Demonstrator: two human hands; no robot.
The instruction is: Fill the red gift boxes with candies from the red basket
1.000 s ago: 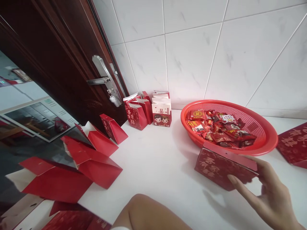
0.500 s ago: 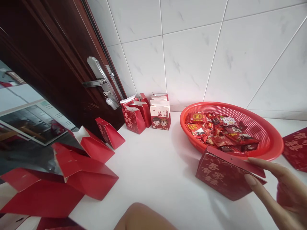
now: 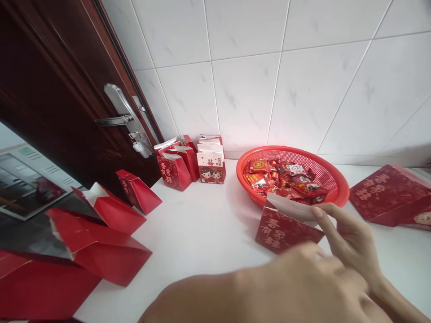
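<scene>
My right hand (image 3: 353, 242) has its fingers closed on the raised pale flap of the red paper box (image 3: 286, 229). The box stands on the tabletop (image 3: 188, 224), in front of the red perforated basket (image 3: 336, 181) of wrapped sweets (image 3: 283, 179). My left hand (image 3: 310, 287) is near the box, blurred; I cannot tell whether its fingers are open or closed. Further red boxes (image 3: 390, 195) are positioned right of the basket; a cluster of boxes (image 3: 177, 170) stands against the tiled wall (image 3: 245, 98).
</scene>
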